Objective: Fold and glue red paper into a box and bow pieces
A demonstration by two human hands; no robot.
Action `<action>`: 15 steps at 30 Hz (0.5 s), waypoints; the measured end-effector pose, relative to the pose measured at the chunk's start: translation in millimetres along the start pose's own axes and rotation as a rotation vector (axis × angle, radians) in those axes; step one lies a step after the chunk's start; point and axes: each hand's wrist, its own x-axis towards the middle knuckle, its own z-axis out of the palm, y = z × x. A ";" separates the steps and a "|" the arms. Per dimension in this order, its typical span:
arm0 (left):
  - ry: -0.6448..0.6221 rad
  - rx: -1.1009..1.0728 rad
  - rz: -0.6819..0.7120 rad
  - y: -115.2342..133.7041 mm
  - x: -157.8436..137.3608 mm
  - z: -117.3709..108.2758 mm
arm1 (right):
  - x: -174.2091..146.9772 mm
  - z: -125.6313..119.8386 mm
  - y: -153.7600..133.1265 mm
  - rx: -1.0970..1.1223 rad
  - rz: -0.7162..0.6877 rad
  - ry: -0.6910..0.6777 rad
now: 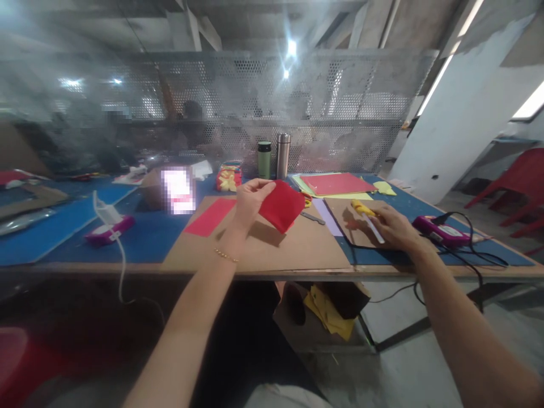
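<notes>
The left hand (250,198) was raised over the blue table (147,241), its grip pinched together on the upper left corner of a red square (283,207); the square hung tilted in the air above a brown cardboard sheet (199,255), its shadow falling across the brown; I could not tell whether it was paper or cloth. The right hand (393,226) was off to the right, its grip closed around a yellow-and-white tool (364,209), the yellow end pointing away from the person; a smaller brown board (340,215) lay under it. On the cardboard sheet a red strip (211,217) lay flat to the left; a grey blade (313,218) lay near the sheet's far right corner, beside a lilac sheet (328,216). Farther back, a green flask (264,161) and a steel flask (283,156) stood upright side by side; coloured sheets (338,183) lay stacked to their right, red on top.
</notes>
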 end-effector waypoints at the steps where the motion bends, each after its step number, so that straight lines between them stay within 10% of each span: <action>1: 0.003 0.006 -0.005 -1.8 1.1 -0.5 | 0.5 2.3 4.8 -0.073 0.043 -0.049; 5: 0.057 0.069 0.052 -7.0 5.3 -0.7 | 0.6 5.1 8.1 -0.286 0.130 -0.132; 9: 0.151 0.249 0.250 -1.3 5.3 -0.6 | 3.0 2.0 -27.8 -0.382 0.036 0.061; 12: 0.201 0.466 0.479 9.0 -2.9 1.4 | 6.9 8.2 -90.7 -0.126 -0.092 0.173; 15: 0.225 0.638 0.632 17.9 -23.4 8.6 | 8.8 26.2 -164.9 0.311 -0.161 -0.015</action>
